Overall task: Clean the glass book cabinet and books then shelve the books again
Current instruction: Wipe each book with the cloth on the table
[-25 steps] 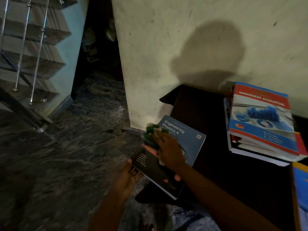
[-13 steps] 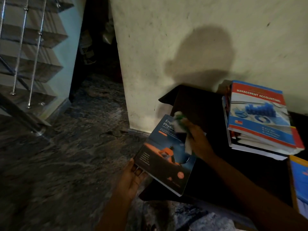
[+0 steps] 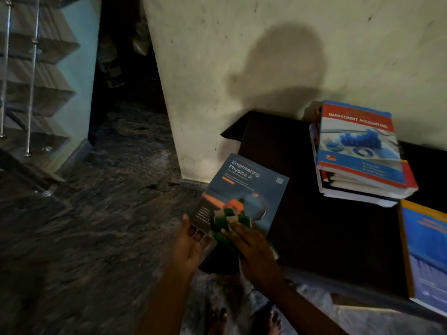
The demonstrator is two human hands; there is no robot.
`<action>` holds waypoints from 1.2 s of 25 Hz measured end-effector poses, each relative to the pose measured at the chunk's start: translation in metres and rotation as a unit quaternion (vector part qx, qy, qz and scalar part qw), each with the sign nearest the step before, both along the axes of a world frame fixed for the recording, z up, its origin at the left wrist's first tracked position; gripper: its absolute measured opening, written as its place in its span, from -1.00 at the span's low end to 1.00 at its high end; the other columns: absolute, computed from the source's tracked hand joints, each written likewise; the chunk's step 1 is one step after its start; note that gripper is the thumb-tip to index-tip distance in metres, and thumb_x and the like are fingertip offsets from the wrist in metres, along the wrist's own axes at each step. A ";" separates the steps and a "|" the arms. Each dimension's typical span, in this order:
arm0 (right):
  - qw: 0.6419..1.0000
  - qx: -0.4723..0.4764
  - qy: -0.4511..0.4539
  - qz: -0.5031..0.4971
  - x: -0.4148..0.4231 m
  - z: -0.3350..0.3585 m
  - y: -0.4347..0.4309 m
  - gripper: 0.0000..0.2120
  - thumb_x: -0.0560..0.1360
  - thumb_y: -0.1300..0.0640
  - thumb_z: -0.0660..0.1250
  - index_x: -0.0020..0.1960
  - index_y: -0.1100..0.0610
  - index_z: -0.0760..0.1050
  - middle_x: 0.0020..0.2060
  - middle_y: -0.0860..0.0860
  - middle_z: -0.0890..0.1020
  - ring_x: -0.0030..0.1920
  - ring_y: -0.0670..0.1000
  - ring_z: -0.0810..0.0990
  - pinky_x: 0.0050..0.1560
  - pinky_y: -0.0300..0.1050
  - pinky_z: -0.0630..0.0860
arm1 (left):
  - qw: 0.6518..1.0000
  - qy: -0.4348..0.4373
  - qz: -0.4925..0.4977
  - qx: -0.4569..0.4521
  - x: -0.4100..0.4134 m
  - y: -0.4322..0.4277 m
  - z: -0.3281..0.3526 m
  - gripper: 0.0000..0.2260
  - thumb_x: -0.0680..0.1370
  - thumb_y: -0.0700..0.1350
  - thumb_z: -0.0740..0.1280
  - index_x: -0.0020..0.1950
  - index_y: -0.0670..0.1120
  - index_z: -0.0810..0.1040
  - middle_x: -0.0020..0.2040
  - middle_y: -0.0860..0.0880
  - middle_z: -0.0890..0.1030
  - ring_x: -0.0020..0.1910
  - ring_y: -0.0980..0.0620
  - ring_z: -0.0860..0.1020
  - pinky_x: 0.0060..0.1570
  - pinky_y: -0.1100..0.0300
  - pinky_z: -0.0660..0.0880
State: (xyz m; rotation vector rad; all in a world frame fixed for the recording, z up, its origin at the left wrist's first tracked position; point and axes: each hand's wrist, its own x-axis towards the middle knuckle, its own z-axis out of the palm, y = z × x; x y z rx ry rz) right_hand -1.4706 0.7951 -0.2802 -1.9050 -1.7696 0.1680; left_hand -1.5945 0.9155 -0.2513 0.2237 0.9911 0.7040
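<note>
Two hands are seen in the head view, both low in the middle. The left hand (image 3: 191, 247) is turned palm up under the near left corner of the book (image 3: 251, 187) titled "Engineering Physics A"; the thumb is laid up along the book's left edge and the fingers are tucked beneath it, so the book is gripped at that corner. The right hand (image 3: 254, 252) is laid palm down on the lower part of the cover, fingers fairly straight and spread, and a bunched green-and-white checked cloth (image 3: 227, 221) is pressed against the cover under the fingertips. Thumb position on that hand cannot be told. The book is held face up, tilted, with its far right part over the near left corner of a dark table (image 3: 326, 226); contact with the table cannot be confirmed. A stack (image 3: 358, 146) topped by "Management Accounting" is set at the table's far right, against the wall (image 3: 242, 56). A blue-covered book (image 3: 428, 250) is cut off at the right edge. Dark patterned floor (image 3: 96, 226) and a stair railing (image 3: 31, 68) are seen on the left.
</note>
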 end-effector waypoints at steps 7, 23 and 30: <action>0.959 0.037 0.271 -0.073 0.046 0.083 -0.005 -0.49 0.44 0.27 0.23 0.35 -0.05 0.38 0.29 -0.01 0.46 0.27 -0.20 0.40 0.26 -0.42 0.30 | 0.987 -0.020 0.037 0.156 0.020 -0.002 0.030 -0.58 0.57 -0.27 0.20 0.43 -0.12 0.31 0.20 -0.21 0.54 -0.15 0.02 0.65 -0.29 0.18 0.61; 0.956 0.095 0.255 -0.113 0.087 0.155 -0.029 -0.47 0.43 0.31 0.14 0.27 -0.19 0.31 0.21 -0.16 0.44 0.16 -0.36 0.44 0.15 -0.50 0.34 | 0.309 0.341 -0.220 0.860 0.028 -0.046 -0.059 -0.58 0.52 -0.06 0.19 0.38 0.15 0.34 0.45 0.04 0.34 0.52 -0.12 0.06 0.32 -0.27 0.11; 0.975 -0.021 0.201 -0.093 0.101 0.132 0.024 -0.49 0.54 0.37 0.17 0.33 -0.12 0.25 0.33 -0.06 0.35 0.30 -0.09 0.36 0.22 -0.40 0.32 | 0.956 0.206 -0.015 0.207 0.040 -0.013 -0.036 -0.41 0.46 0.09 0.37 0.39 -0.14 0.32 0.31 -0.22 0.46 0.24 -0.19 0.48 0.26 -0.01 0.42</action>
